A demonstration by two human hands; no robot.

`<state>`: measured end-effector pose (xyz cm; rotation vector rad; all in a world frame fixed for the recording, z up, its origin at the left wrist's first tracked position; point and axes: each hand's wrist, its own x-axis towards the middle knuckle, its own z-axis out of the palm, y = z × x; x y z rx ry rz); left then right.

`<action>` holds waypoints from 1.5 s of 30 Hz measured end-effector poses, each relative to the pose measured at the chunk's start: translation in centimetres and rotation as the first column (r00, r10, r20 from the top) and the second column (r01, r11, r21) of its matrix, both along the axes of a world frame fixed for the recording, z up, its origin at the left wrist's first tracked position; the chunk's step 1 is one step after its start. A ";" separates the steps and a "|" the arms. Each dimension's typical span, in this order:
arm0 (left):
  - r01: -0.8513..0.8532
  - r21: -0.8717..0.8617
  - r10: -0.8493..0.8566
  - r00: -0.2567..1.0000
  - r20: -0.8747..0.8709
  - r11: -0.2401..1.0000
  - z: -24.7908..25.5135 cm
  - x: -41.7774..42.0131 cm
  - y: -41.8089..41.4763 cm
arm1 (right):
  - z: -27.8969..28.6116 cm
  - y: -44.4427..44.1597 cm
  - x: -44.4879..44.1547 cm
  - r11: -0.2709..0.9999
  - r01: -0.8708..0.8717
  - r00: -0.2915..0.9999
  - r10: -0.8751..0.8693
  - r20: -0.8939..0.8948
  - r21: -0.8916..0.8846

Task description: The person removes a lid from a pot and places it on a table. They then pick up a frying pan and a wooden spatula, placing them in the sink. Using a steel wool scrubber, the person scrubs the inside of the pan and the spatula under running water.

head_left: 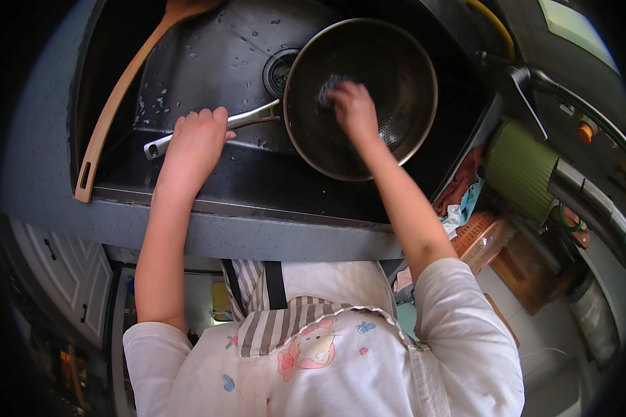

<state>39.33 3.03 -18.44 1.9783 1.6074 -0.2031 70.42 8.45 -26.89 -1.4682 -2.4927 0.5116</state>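
A round dark metal wok [407, 78] rests in the dark sink [188, 68], its long metal handle [251, 114] pointing left. My left hand [201, 133] is closed around that handle. Inside the wok, my right hand [353, 107] is blurred, its fingertips at a small, shiny, greyish scrubber [329, 89] against the inner surface; the hold on it is partly hidden by the blur. Left of the wok lies the drain [279, 73], partly covered by the wok's rim. A long wooden spatula [116, 101] leans across the sink's left side, its slotted handle end at the front edge.
The grey counter edge [271, 237] runs in front of me. To the right are a metal faucet [524, 78], cloths [461, 180], a green ribbed container [521, 172] and an orange woven basket [477, 232]. Water drops and small bits dot the sink floor.
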 end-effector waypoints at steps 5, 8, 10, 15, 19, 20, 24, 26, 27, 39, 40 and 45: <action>0.006 0.024 -0.006 1.000 0.009 1.000 0.1 0.0 -0.3 | -0.5 1.9 5.5 0.957 0.288 0.939 -0.290 0.185 0.037; -0.007 0.007 0.007 1.000 0.009 1.000 0.2 -0.1 -0.4 | 0.0 -3.1 5.6 0.970 0.222 0.957 -0.198 0.214 -0.095; -0.007 0.015 0.007 1.000 0.012 1.000 0.1 0.0 -0.3 | 0.3 -3.7 1.9 0.984 0.150 0.983 -0.138 0.122 -0.096; 0.024 0.051 -0.023 1.000 -0.014 0.998 -0.2 0.1 -0.4 | 0.0 1.9 2.0 0.982 0.190 0.982 -0.190 0.000 -0.025; -0.005 -0.015 0.005 1.000 0.006 1.000 0.3 0.0 -0.4 | 0.2 -1.2 5.0 0.942 0.304 0.952 -0.294 0.091 -0.141; -0.004 -0.008 0.004 1.000 0.003 1.000 0.3 0.0 -0.3 | 0.2 -2.2 4.0 0.963 0.237 0.971 -0.235 0.030 -0.127; 0.006 0.017 -0.006 1.000 0.000 1.000 0.3 0.0 -0.1 | 0.1 0.9 0.3 0.986 0.140 0.984 -0.149 -0.095 -0.093; 0.011 0.017 -0.011 1.000 0.008 1.000 0.1 0.3 -0.2 | -0.5 3.3 2.0 0.980 0.181 0.977 -0.188 -0.102 -0.078; 0.009 0.015 -0.010 1.000 0.011 1.000 -0.2 0.1 -0.4 | -0.3 4.1 3.4 0.972 0.224 0.969 -0.230 -0.093 -0.068; 0.017 0.016 -0.017 1.000 0.008 1.000 -0.2 0.1 -0.3 | -1.6 4.5 0.7 0.977 0.212 0.959 -0.210 -0.190 -0.007; 0.011 0.017 -0.011 1.000 0.004 1.000 -0.2 0.0 -0.2 | -1.5 4.4 2.3 0.964 0.266 0.956 -0.264 -0.130 0.000; -0.002 0.005 0.002 1.000 -0.006 1.000 0.0 0.0 -0.4 | 0.2 -2.1 6.1 0.949 0.194 0.980 -0.179 0.082 -0.248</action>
